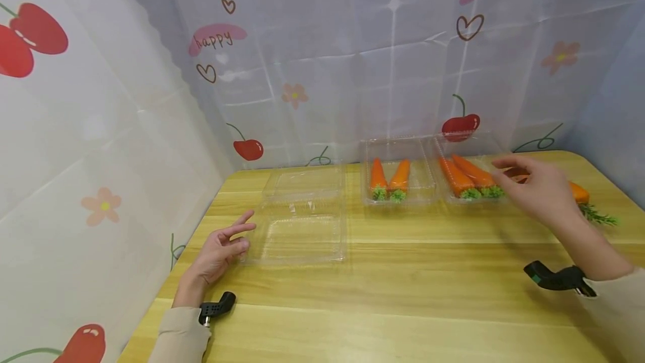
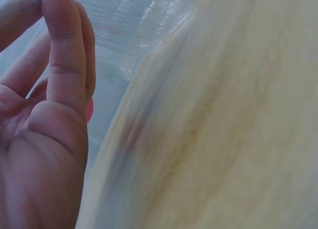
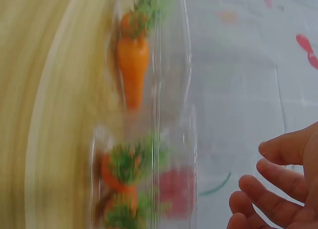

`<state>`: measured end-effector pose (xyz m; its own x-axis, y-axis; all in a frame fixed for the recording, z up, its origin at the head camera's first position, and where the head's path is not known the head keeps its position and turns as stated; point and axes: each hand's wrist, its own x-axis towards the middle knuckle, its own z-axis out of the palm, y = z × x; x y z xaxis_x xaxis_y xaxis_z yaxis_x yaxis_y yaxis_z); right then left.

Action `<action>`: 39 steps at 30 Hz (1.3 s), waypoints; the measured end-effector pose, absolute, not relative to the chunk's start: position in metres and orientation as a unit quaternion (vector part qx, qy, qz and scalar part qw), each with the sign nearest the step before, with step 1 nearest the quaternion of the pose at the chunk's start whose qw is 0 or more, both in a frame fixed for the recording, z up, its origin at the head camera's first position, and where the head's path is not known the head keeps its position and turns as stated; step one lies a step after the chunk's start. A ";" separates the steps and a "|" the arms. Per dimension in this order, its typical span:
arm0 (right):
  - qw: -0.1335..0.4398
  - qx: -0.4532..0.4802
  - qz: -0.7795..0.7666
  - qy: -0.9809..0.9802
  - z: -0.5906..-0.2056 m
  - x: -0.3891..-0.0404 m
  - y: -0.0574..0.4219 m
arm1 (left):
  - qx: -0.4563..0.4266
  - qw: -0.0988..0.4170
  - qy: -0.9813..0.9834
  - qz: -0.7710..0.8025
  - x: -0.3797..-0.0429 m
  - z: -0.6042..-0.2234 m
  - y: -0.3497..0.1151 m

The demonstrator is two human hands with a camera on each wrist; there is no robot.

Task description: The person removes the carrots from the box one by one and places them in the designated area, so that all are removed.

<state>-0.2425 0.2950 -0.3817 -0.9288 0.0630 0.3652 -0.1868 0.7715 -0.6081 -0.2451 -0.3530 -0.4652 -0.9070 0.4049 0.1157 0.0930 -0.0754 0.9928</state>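
Observation:
A clear plastic clamshell box (image 1: 304,261) lies with its lid folded back, and nothing is inside. Beside its left edge is my left hand (image 1: 214,254), fingers relaxed and holding nothing. My right hand (image 1: 541,195) hovers at the right, fingers loosely bent around nothing. Just left of it, two orange carrots (image 1: 455,177) with green tops sit in another clear box (image 1: 440,201). More carrots (image 1: 579,192) lie behind and right of this hand, partly hidden by it. In the right wrist view the hand (image 3: 285,189) stands apart from the blurred boxes.
A third clear box (image 1: 430,175) with two carrots (image 1: 400,175) stands between the other boxes. All rest on a wooden table (image 1: 363,296). A cherry-patterned cloth (image 1: 342,88) hangs behind the table's back edge, and another stretch (image 1: 101,161) hangs at the left.

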 end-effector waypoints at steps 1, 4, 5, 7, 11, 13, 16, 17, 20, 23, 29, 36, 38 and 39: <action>0.186 0.041 0.339 -0.921 -0.382 -0.242 0.289 | 0.186 0.109 0.672 0.708 -0.245 -0.465 -0.353; 0.180 0.068 0.348 -0.917 -0.381 -0.240 0.270 | 0.184 0.105 0.676 0.706 -0.246 -0.466 -0.353; 0.177 0.077 0.354 -0.915 -0.382 -0.240 0.264 | 0.184 0.104 0.677 0.705 -0.246 -0.466 -0.353; 0.168 0.094 0.362 -0.912 -0.383 -0.240 0.251 | 0.184 0.103 0.678 0.704 -0.247 -0.467 -0.354; 0.134 0.126 0.378 -0.908 -0.388 -0.240 0.227 | 0.189 0.105 0.677 0.704 -0.247 -0.468 -0.354; 0.108 0.137 0.389 -0.904 -0.392 -0.240 0.217 | 0.191 0.106 0.677 0.702 -0.247 -0.468 -0.354; 0.067 0.150 0.407 -0.899 -0.399 -0.239 0.202 | 0.193 0.108 0.679 0.700 -0.247 -0.469 -0.353; 0.055 0.156 0.414 -0.895 -0.401 -0.239 0.197 | 0.193 0.109 0.680 0.699 -0.248 -0.469 -0.353; 0.021 0.168 0.437 -0.883 -0.408 -0.240 0.183 | 0.192 0.111 0.679 0.699 -0.248 -0.469 -0.352; -0.008 0.182 0.462 -0.868 -0.415 -0.240 0.169 | 0.192 0.113 0.675 0.704 -0.247 -0.468 -0.351; -0.070 0.199 0.513 -0.832 -0.425 -0.246 0.141 | 0.194 0.111 0.668 0.709 -0.248 -0.471 -0.352; -0.133 0.206 0.560 -0.792 -0.433 -0.254 0.105 | 0.207 0.107 0.660 0.714 -0.247 -0.470 -0.355; -0.148 0.197 0.571 -0.783 -0.434 -0.254 0.096 | 0.204 0.108 0.663 0.713 -0.246 -0.469 -0.355; -0.154 0.195 0.574 -0.780 -0.435 -0.254 0.092 | 0.203 0.109 0.663 0.712 -0.245 -0.469 -0.355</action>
<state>-0.2537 0.0922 -0.4351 -0.8768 -0.4806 -0.0169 -0.1265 0.2644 -0.9561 -0.2454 -0.3552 -0.4686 -0.8935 0.4250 0.1452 0.1149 -0.0962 0.9887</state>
